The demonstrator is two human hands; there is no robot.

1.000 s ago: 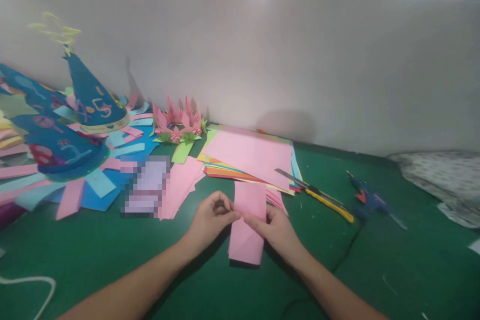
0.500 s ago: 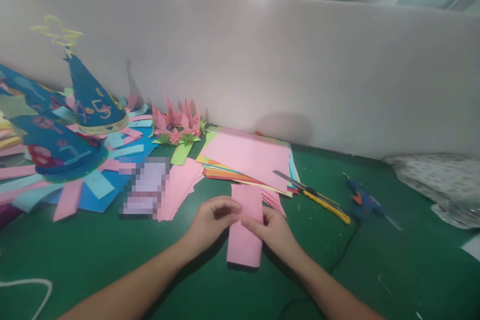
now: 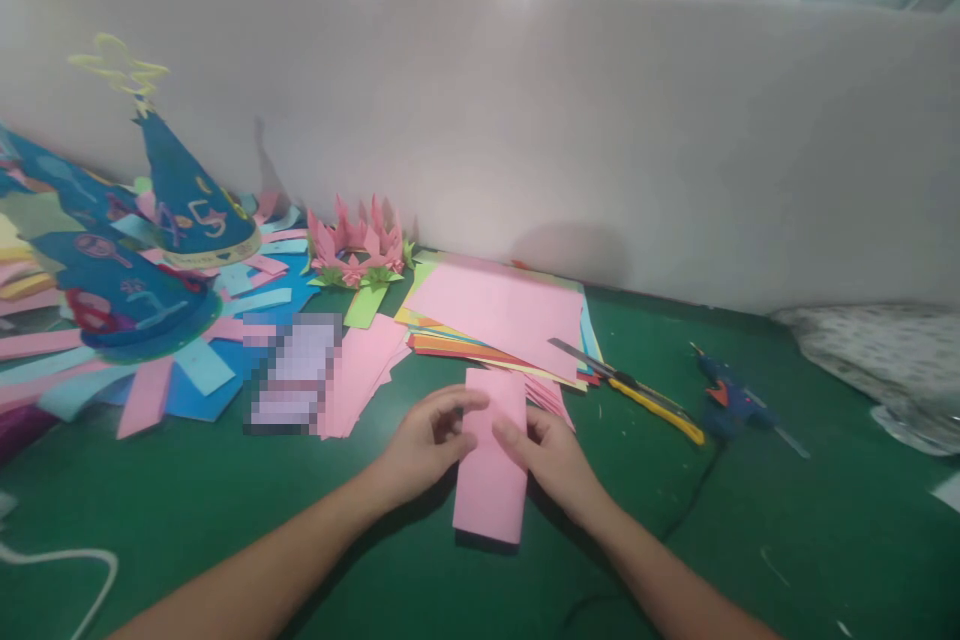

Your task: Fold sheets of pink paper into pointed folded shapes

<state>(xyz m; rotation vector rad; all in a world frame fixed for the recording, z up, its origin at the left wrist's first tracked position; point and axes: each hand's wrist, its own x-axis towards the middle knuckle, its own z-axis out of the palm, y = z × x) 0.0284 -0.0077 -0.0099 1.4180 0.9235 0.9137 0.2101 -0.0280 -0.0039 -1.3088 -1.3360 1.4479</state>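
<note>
A folded strip of pink paper [image 3: 489, 490] is held upright above the green tabletop, its long sides running away from me. My right hand [image 3: 559, 465] grips its right edge, thumb on the front face and the other fingers behind. On the opposite edge, my left hand [image 3: 427, 440] has its index finger across the upper face and its thumb at the side; the remaining fingers are curled and partly hidden. Behind the strip lie more pink paper pieces [image 3: 551, 398], fanned out and partly covered by it.
A yellow utility knife [image 3: 656, 410] rests against a stack of coloured paper [image 3: 495, 305]. Right of it lies a blue glue gun [image 3: 739, 402] with a cord. Leftward are pink sheets [image 3: 364, 370], a pixelated phone-like object [image 3: 296, 375], a pink paper crown [image 3: 356, 245] and blue cone hats [image 3: 187, 195].
My left index finger has slid slightly up and over the strip, opening a wider gap from the thumb. My right thumb has shifted a little upward and right. The view has moved slightly.
</note>
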